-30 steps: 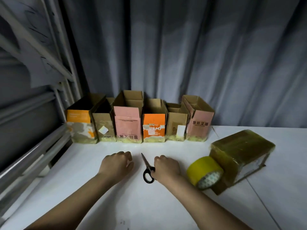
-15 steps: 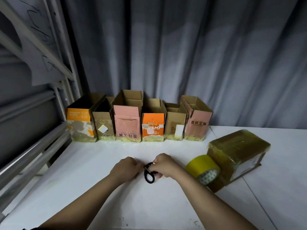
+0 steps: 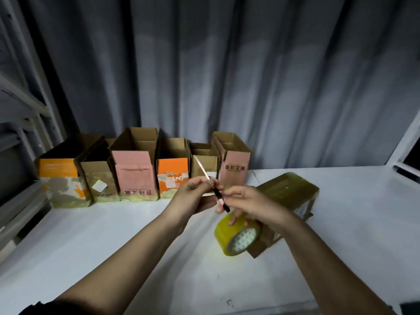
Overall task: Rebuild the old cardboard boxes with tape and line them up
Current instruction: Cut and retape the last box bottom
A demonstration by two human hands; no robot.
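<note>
Several open cardboard boxes stand in a row at the back of the white table (image 3: 113, 235), from an orange one (image 3: 60, 180) on the left to a pink one (image 3: 234, 164) on the right. Both hands hold black-handled scissors (image 3: 212, 185) in the air before the row, blades pointing up and left. My left hand (image 3: 193, 196) pinches them near the blades. My right hand (image 3: 247, 201) grips the handle end. Below my right hand stands a yellow tape roll (image 3: 236, 235), leaning against a tape-wrapped box (image 3: 288, 189) that lies on its side.
A grey curtain (image 3: 227, 76) hangs behind the table. A metal rack (image 3: 25, 123) rises along the left edge. A dark window frame (image 3: 409, 160) sits at the far right. Bare white tabletop lies in front and to the right.
The scissors were lying on the table under my right hand. Both hands closed on them and lifted them up in front of the boxes. The view has shifted left and closer.
</note>
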